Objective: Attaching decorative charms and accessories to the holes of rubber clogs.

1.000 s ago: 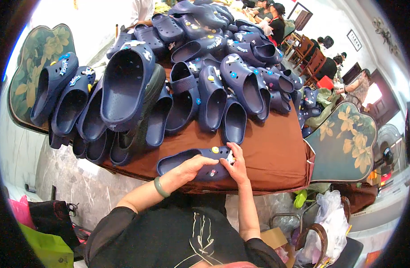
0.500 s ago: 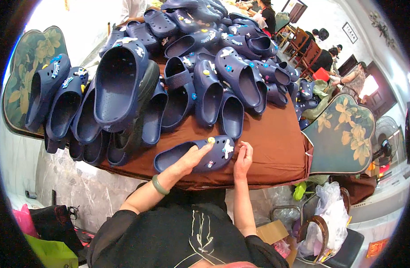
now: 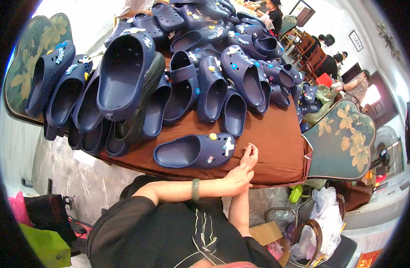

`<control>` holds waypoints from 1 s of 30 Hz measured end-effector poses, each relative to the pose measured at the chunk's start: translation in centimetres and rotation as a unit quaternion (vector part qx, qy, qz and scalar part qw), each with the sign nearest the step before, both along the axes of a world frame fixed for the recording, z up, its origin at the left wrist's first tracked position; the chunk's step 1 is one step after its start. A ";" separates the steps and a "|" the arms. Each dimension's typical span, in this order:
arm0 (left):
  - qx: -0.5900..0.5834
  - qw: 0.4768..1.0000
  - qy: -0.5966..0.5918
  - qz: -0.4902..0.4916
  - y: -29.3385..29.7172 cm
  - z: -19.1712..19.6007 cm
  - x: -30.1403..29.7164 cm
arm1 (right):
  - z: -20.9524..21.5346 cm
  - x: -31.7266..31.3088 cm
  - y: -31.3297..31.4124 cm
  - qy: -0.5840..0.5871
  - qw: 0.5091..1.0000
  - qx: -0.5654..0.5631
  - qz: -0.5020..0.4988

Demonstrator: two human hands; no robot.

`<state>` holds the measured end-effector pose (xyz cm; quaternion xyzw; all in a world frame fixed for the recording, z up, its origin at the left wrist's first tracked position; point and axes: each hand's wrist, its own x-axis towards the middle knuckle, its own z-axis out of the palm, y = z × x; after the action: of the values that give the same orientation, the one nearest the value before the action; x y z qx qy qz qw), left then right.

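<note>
A navy clog (image 3: pixel 182 154) lies flat near the table's front edge, its toe to the right, with a yellow charm, a white charm and a small light one on its upper. Just right of the toe, my right hand (image 3: pixel 249 156) rests with its fingers curled; what lies inside them, if anything, is hidden. My left hand (image 3: pixel 235 181), a green bangle on its wrist, crosses over and touches the right hand near its palm. Its fingers are pressed together, and I cannot make out anything in them. Neither hand touches the clog.
A heap of navy clogs (image 3: pixel 211 94) covers the far and left parts of the brown-covered table (image 3: pixel 276 134). Floral chair backs (image 3: pixel 341 138) stand at both sides. A wooden-armed chair holding plastic bags (image 3: pixel 323 219) sits at lower right, beside an open cardboard box (image 3: pixel 265 232). Several people are farther back.
My left hand has let go of the clog's upper and moved right, to the right hand. The clog stays on the table. The view has shifted slightly.
</note>
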<state>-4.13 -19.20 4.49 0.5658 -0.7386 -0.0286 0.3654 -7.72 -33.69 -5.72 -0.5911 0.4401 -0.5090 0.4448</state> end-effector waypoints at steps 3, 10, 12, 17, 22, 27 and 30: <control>-0.037 0.976 -0.164 0.138 -0.9 0.9 -1.5 | -0.5 -1.6 0.5 -0.100 0.992 0.073 0.000; 0.014 0.970 -0.238 0.042 -0.4 -4.3 -3.0 | 0.1 -1.3 0.0 -0.040 0.997 0.036 0.049; 0.037 0.974 -0.222 0.017 -0.5 -3.8 -2.6 | 0.1 -1.2 0.0 -0.037 0.998 0.015 0.041; -0.033 0.924 -0.334 0.181 -1.2 -0.4 -0.6 | 1.1 -1.5 0.5 -0.024 0.993 0.074 0.090; -0.063 0.873 -0.431 0.217 0.5 1.4 -0.7 | 0.8 -1.0 0.6 0.003 0.999 0.009 0.049; 0.037 0.967 -0.251 0.034 -0.4 -6.0 -3.3 | 1.2 -1.2 0.8 -0.022 0.998 0.005 0.054; -0.091 0.958 -0.227 0.152 -1.3 -1.9 -1.1 | 2.1 -1.9 1.1 0.034 0.997 0.053 0.039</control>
<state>-5.24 -20.49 2.60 0.6274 -0.7067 0.2241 0.2380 -9.64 -32.59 -3.66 -0.6007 0.4580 -0.4464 0.4797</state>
